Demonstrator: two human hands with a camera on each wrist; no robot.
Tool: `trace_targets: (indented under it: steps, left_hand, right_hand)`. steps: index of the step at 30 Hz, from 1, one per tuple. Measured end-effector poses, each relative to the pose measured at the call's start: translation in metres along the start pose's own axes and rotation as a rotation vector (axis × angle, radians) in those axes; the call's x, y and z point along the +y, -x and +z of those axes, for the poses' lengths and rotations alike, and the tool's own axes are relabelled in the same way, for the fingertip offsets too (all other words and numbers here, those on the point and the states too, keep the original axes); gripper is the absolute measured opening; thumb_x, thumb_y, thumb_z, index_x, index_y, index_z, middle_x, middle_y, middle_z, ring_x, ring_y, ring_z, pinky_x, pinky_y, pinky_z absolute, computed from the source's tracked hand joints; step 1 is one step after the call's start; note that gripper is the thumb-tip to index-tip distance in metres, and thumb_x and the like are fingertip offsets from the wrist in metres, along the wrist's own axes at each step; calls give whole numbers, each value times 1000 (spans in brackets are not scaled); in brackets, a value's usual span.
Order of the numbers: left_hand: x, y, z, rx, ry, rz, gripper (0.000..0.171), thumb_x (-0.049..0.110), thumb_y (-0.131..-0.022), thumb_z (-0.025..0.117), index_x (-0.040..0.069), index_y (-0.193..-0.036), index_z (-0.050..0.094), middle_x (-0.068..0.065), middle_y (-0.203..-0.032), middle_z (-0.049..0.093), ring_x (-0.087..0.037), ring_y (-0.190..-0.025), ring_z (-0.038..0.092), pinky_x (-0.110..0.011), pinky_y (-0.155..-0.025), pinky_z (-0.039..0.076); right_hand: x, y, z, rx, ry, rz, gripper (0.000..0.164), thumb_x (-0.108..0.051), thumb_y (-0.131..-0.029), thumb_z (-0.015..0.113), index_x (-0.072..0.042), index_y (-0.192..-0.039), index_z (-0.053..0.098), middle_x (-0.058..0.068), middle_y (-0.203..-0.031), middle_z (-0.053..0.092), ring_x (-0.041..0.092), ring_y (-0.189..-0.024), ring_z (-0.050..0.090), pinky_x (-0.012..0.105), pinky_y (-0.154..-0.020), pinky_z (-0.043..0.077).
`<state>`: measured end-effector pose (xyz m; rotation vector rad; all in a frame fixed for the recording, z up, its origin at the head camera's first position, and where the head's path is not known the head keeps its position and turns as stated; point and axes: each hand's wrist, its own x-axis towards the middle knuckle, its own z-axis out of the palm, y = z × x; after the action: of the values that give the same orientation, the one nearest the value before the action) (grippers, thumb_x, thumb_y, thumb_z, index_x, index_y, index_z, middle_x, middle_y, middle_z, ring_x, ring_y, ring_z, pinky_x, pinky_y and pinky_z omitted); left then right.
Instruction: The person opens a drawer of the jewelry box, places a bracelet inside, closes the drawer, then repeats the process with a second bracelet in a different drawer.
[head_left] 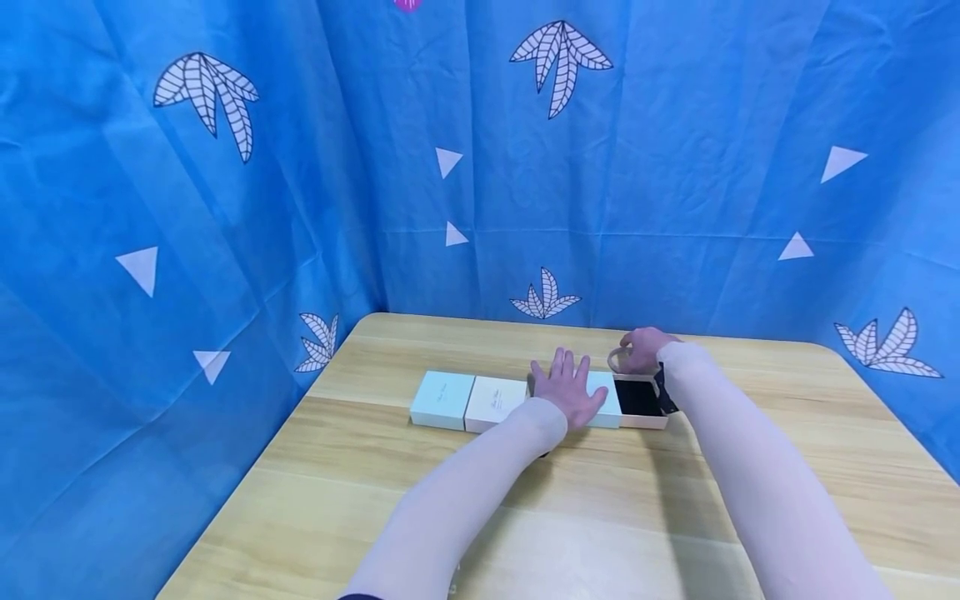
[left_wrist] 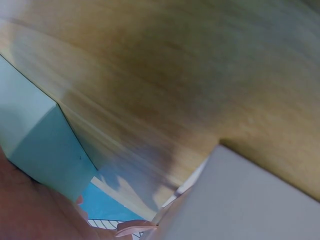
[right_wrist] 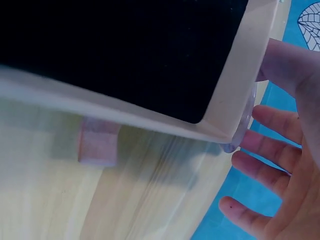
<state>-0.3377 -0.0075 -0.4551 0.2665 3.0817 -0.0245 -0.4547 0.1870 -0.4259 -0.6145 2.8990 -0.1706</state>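
My left hand (head_left: pixel 566 392) lies with fingers spread across the row of small boxes, between the white box (head_left: pixel 491 402) and the right-hand light blue box (head_left: pixel 606 400). In the left wrist view, the side of a light blue box (left_wrist: pixel 55 150) is by the palm, and a fingertip reaches the pale box (left_wrist: pixel 245 195) across a gap. My right hand (head_left: pixel 647 348) pinches a translucent bangle (head_left: pixel 618 360) behind the open pale pink box (head_left: pixel 643 422). Seen from the right wrist, that bangle (right_wrist: pixel 245 120) is partly hidden by the box's corner. The box has a black lining (right_wrist: pixel 125 55).
Another light blue box (head_left: pixel 442 400) ends the row on the left. A short pink tab (right_wrist: pixel 99 142) sticks out from the open box. The wooden table (head_left: pixel 337 500) meets a blue patterned curtain (head_left: pixel 675 208) behind and at the left.
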Motion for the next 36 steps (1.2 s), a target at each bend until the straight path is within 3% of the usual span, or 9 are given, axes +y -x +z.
trace_targets:
  steps: [7, 17, 29, 36]
  left_hand:
    - [0, -3, 2, -21, 16, 1, 75, 72, -98, 10, 35, -163, 6, 1, -171, 7, -20, -158, -3, -64, -121, 12]
    - [-1, -4, 3, -36, 11, -3, 76, 73, -97, 11, 34, -163, 4, 0, -171, 5, -21, -158, -4, -65, -121, 12]
    - [-2, -4, 6, -33, 12, 1, 76, 73, -98, 9, 33, -163, 3, 0, -171, 4, -22, -157, -6, -65, -121, 11]
    - [-1, -4, 7, -13, 20, 4, 76, 72, -98, 10, 34, -163, 6, 0, -171, 6, -21, -158, -4, -64, -121, 11]
  right_hand:
    - [-1, 5, -9, 10, -12, -25, 73, -42, -76, 79, 1, -133, 62, 24, -124, 67, 37, -108, 64, 52, -88, 55]
    - [-11, 20, -27, 8, -19, -25, 72, -42, -76, 81, -1, -133, 63, 25, -133, 62, 42, -120, 60, 56, -94, 53]
    - [-19, 38, -41, 12, -29, -31, 67, -33, -78, 79, -2, -135, 62, 24, -132, 64, 42, -119, 61, 59, -97, 50]
    - [-21, 50, -44, 23, 19, -56, 64, -34, -79, 79, -6, -134, 63, 23, -131, 65, 42, -120, 60, 63, -95, 49]
